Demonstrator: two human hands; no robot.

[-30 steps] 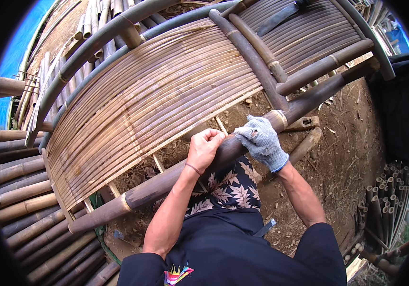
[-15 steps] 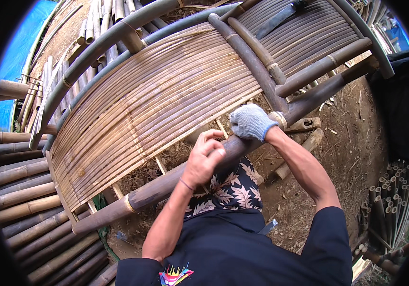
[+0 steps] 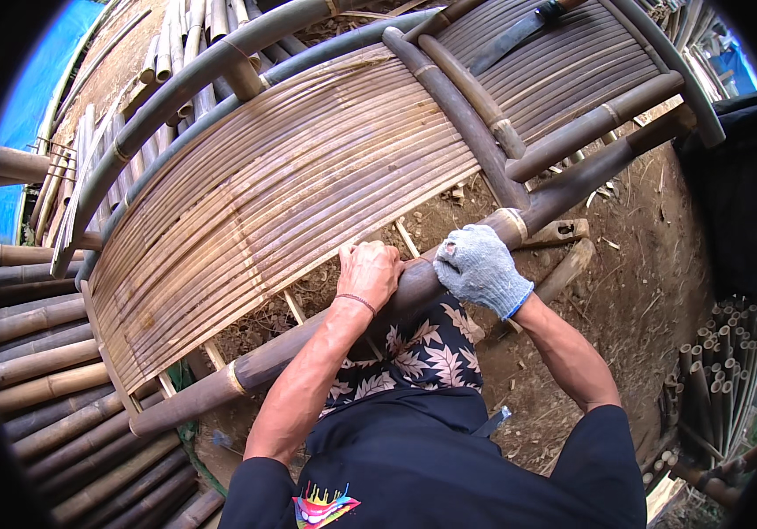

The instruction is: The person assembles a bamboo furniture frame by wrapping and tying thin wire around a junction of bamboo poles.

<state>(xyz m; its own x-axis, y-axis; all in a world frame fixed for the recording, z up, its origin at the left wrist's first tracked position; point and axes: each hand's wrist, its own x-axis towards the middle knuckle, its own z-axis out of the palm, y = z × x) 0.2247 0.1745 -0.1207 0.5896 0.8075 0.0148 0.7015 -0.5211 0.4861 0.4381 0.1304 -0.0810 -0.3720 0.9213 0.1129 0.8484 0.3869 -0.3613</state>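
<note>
A bamboo bench frame fills the view, with a seat of long split bamboo slats (image 3: 290, 176). My bare left hand (image 3: 370, 275) is closed at the front edge of the slats, just beyond the thick dark front pole (image 3: 290, 353). Its fingertips point away from me, and what they hold is hidden. My right hand (image 3: 482, 269), in a grey knitted glove, is closed over the front pole near a pale joint ring. Its thumb side faces the left hand across a small gap. Whatever the gloved fingers pinch is too small to name.
A large knife (image 3: 509, 42) lies on the darker slatted section (image 3: 564, 70) at the far right. Bamboo poles (image 3: 52, 388) are stacked at the left. Offcuts (image 3: 568, 269) lie on the dirt floor, and upright poles (image 3: 718, 361) are bundled at the right.
My left hand has turned over and reached forward to the slat edge, its fingers now closed. The gloved right hand has drawn back towards me and slightly right, onto the pole.
</note>
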